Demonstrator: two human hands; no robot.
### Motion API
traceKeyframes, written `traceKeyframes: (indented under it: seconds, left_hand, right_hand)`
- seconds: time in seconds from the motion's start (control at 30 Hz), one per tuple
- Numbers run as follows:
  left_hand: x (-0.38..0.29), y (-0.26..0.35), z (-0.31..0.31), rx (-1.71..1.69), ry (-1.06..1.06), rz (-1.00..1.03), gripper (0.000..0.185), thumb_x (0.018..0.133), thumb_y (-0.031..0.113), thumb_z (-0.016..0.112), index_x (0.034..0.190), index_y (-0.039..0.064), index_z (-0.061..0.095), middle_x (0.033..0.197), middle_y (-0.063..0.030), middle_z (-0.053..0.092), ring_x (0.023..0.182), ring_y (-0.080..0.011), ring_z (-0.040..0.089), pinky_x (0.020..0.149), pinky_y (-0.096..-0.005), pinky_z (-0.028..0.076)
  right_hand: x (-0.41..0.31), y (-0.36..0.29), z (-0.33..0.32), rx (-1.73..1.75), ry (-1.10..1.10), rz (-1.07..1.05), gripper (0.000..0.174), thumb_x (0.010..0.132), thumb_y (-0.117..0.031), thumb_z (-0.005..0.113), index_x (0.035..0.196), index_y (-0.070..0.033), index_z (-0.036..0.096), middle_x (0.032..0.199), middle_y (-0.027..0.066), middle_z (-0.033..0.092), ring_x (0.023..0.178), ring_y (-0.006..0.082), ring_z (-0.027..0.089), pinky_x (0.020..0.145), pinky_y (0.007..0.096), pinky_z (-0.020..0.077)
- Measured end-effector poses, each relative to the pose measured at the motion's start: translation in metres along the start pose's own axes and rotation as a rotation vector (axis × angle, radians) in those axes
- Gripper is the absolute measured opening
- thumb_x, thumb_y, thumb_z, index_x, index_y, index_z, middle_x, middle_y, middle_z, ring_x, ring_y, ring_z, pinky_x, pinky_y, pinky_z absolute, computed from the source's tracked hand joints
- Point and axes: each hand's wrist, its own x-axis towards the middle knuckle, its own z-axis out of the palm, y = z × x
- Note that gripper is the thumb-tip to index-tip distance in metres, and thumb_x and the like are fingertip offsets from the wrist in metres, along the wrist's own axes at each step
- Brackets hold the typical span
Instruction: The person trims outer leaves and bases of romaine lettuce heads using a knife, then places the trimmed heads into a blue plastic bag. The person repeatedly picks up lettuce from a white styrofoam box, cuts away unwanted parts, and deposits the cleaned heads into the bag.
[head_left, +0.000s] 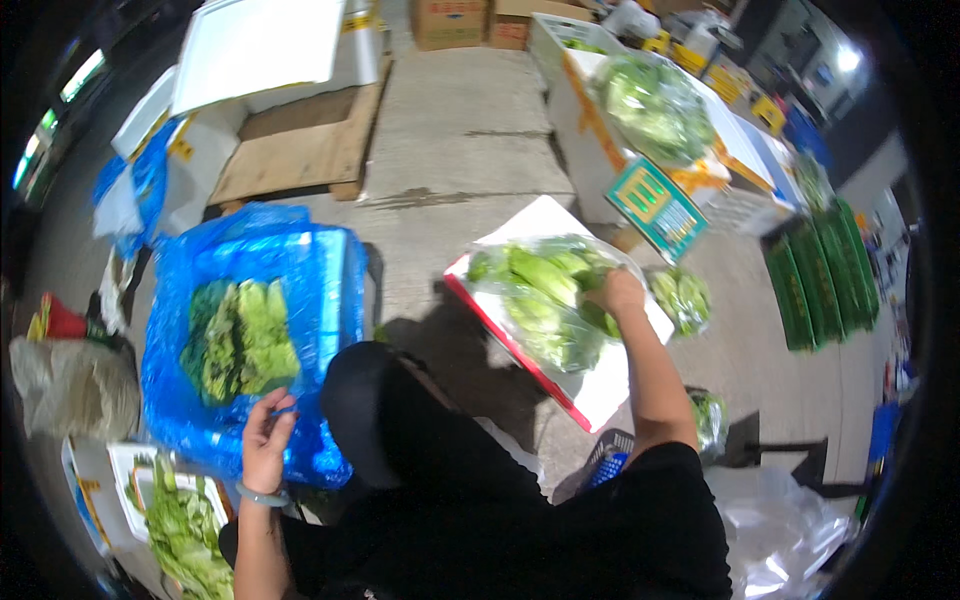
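A clear plastic bag of leafy greens (544, 300) lies across a white board with a red edge (517, 358). My right hand (621, 292) is at the bag's right end, its fingers closed around green leaves; the fingertips are hidden. My left hand (268, 439), with a pale bangle at the wrist, hovers over the near edge of a box lined with blue plastic (322, 277). Its fingers are loosely bent and apart, with nothing visible in them. Inside the blue liner rest heads of lettuce (262, 330) and darker leafy greens (208, 337).
Bagged greens (679, 300) lie on the concrete right of the board. A foam box (562, 97) with a large bag of greens (656, 109) and a green sign (657, 209) stands beyond. Green crates (821, 277) are at right; loose lettuce (184, 525) is at lower left.
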Motion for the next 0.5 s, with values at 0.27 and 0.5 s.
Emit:
traceKeyframes:
  seconds: [0.27,0.5]
  left_hand:
    - [-0.031,-0.027,-0.045,0.217,-0.016,-0.017,0.045,0.089,0.017,0.07,0.129,0.005,0.055,0.109,-0.0074,0.059,0.093,-0.0157,0.06,0.079,-0.029,0.05]
    - [-0.079,-0.067,-0.092,0.407,0.124,0.015,0.046,0.086,0.021,0.072,0.125,0.003,0.057,0.107,-0.0101,0.06,0.091,-0.0196,0.061,0.079,-0.0315,0.05]
  right_hand:
    - [-0.014,-0.145,-0.047,-0.005,-0.155,-0.348,0.051,0.068,-0.037,0.08,0.103,-0.001,0.068,0.098,0.0236,0.068,0.094,0.0374,0.065,0.083,0.0431,0.0515]
    - [-0.072,-0.336,-0.105,0.16,0.02,-0.949,0.038,0.075,-0.014,0.069,0.11,-0.002,0.062,0.108,0.0223,0.065,0.102,0.0387,0.062,0.087,0.0448,0.0512]
